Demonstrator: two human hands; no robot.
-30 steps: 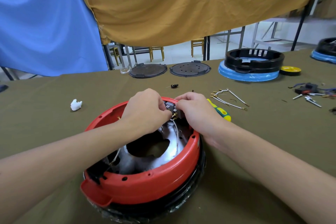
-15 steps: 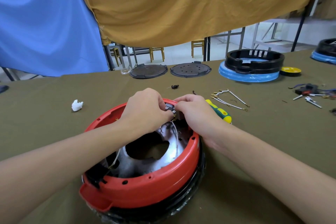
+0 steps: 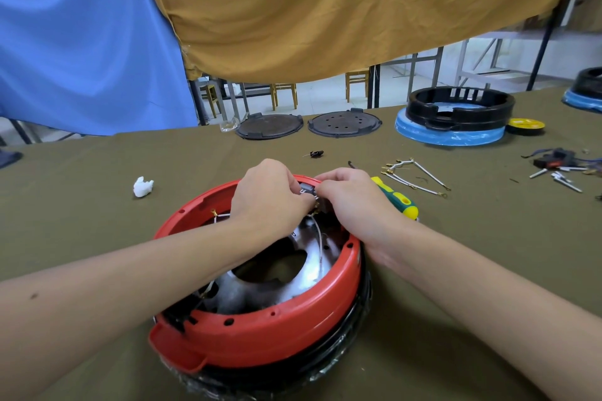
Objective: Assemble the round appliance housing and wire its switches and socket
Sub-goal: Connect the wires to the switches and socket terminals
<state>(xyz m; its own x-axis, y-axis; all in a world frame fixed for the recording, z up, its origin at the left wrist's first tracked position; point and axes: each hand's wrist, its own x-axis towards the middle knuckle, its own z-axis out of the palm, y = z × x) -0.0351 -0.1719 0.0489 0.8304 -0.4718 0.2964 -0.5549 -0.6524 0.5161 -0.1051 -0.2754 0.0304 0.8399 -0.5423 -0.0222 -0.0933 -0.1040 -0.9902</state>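
Housing (image 3: 260, 335) barely shifted — left hand (image 3: 267, 195) and right hand (image 3: 351, 198) still pinch the switch (image 3: 308, 189), steadying it at the rim.

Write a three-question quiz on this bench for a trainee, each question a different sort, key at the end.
1. True or false: the screwdriver lies inside the red housing.
2. Both hands, left and right, pinch which part at the housing's far rim? A) black switch B) tape roll C) white wad
3. Fill in: the loose white wires lie on the ____ cloth.

Key: 1 false; 2 A; 3 green
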